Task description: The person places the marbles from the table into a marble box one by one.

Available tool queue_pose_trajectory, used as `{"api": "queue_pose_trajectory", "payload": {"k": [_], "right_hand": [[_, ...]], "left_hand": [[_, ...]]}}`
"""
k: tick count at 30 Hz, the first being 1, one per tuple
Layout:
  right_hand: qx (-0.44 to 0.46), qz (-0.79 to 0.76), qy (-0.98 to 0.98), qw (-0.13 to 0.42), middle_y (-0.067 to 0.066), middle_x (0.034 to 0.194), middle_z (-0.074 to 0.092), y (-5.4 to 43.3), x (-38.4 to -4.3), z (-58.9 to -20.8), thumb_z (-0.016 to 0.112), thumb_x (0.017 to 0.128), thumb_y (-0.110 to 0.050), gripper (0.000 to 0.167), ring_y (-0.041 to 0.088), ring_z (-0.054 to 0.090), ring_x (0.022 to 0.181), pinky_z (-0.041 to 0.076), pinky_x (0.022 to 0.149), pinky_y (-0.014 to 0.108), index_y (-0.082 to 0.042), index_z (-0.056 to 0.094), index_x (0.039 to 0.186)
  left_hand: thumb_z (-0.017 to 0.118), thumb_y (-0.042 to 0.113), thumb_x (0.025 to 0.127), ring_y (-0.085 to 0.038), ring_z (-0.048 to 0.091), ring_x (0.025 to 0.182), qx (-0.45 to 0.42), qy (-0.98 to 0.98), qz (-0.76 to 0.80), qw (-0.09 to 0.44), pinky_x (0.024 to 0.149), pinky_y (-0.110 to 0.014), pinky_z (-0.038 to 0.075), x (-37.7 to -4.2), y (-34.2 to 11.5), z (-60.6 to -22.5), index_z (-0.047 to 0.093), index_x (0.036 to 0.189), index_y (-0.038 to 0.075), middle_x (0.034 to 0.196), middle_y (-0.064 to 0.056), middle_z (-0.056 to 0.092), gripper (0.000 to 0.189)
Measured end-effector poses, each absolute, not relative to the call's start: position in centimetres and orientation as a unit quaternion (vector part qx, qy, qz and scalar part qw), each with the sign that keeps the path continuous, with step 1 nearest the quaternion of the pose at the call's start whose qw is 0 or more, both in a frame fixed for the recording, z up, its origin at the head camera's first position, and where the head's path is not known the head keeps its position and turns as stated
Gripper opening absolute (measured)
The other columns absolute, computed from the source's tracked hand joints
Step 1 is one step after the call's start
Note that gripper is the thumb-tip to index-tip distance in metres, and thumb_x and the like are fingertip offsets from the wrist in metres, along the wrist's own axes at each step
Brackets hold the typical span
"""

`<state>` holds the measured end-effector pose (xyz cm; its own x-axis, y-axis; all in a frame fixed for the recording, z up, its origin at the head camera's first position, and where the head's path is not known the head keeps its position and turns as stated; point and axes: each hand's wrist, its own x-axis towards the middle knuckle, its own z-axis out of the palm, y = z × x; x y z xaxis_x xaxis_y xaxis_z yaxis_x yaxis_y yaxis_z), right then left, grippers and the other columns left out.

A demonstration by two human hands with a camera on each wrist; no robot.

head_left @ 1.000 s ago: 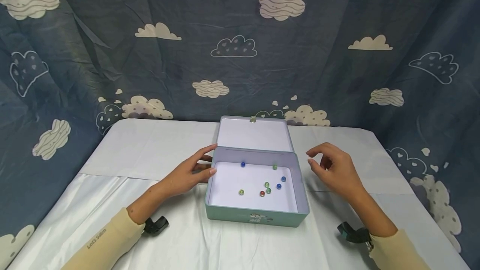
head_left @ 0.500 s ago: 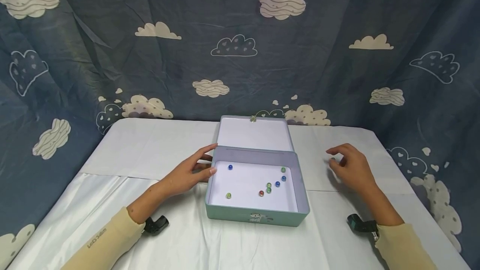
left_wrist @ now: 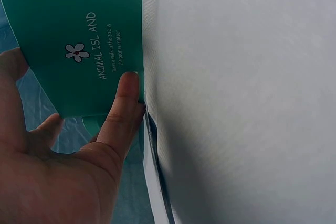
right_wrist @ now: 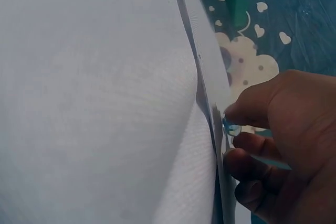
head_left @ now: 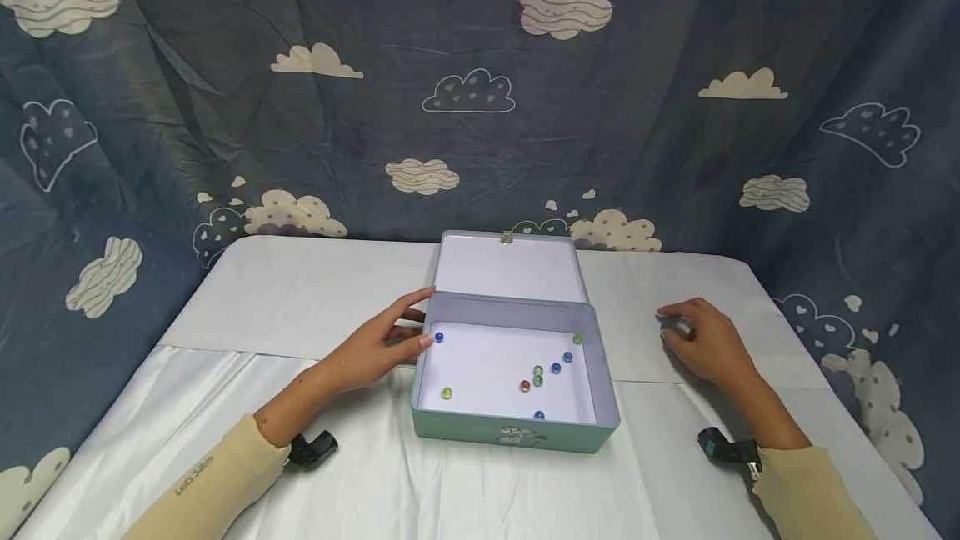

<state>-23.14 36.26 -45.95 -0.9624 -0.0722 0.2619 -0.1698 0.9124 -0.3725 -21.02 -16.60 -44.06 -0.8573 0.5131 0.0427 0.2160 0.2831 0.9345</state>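
The green tin box (head_left: 517, 432), lavender inside, stands on the white cloth with its lid (head_left: 506, 265) folded back. My left hand (head_left: 367, 352) rests spread against its left side. In the left wrist view the thumb (left_wrist: 126, 93) lies along the printed "ANIMAL ISLAND" wall. On the box floor are several glass marbles, among them a red marble (head_left: 525, 386), a yellow-green marble (head_left: 447, 393) and a blue marble (head_left: 539, 416) by the front wall. Right of the box, my right hand (head_left: 708, 344) pinches a clear bluish marble (right_wrist: 231, 128) between thumb and finger, low over the cloth.
White cloth (head_left: 360, 473) covers the table. A dark curtain (head_left: 480, 23) with cloud prints hangs behind and at both sides. Black straps with small cameras sit on the left wrist (head_left: 311, 450) and right wrist (head_left: 727, 447).
My right hand has moved right, away from the box, then slightly lower. Inside, a blue and a yellow-green marble rolled left, a green one right; a blue marble now shows at the front wall.
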Motion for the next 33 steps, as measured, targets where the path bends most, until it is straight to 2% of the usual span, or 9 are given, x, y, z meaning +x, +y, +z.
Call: {"api": "queue_pose_trajectory", "payload": {"k": [8,17,23,33], "right_hand": [[0.059,0.190,-0.974,0.110,0.023,0.116,0.065,36.3,-23.2,-46.1,0.076,0.093,-0.008,0.030,0.028,0.059,0.084,0.051,0.068,0.037,-0.003,0.076,0.123],[0.077,0.188,-0.973,0.112,0.015,0.103,0.069,36.5,-23.4,-46.2,0.074,0.093,-0.004,0.019,0.025,0.059,0.080,0.051,0.067,0.036,-0.005,0.080,0.111],[0.083,0.185,-0.973,0.113,0.012,0.099,0.069,36.5,-23.6,-46.2,0.074,0.092,-0.001,0.017,0.023,0.058,0.078,0.049,0.065,0.035,-0.006,0.081,0.107],[0.072,0.197,-0.971,0.111,0.014,0.104,0.069,35.0,-23.0,-44.3,0.074,0.095,-0.006,0.017,0.024,0.057,0.078,0.050,0.062,0.031,-0.005,0.080,0.111]], "left_hand": [[0.068,0.032,0.107,-0.039,0.052,0.143,0.233,0.790,0.551,0.135,0.096,-0.037,0.063,-21.0,-16.6,-44.2,0.027,0.169,0.034,0.157,-0.017,0.043,0.074],[0.068,0.032,0.107,-0.038,0.054,0.141,0.237,0.789,0.550,0.133,0.095,-0.036,0.063,-21.1,-16.6,-44.1,0.027,0.168,0.037,0.157,-0.016,0.044,0.074],[0.068,0.033,0.107,-0.038,0.053,0.142,0.233,0.789,0.553,0.136,0.095,-0.036,0.063,-21.1,-16.6,-44.1,0.027,0.168,0.038,0.156,-0.016,0.044,0.073],[0.068,0.033,0.107,-0.038,0.053,0.142,0.234,0.788,0.553,0.135,0.096,-0.036,0.063,-21.2,-16.7,-44.2,0.027,0.168,0.037,0.157,-0.018,0.044,0.074]]}}
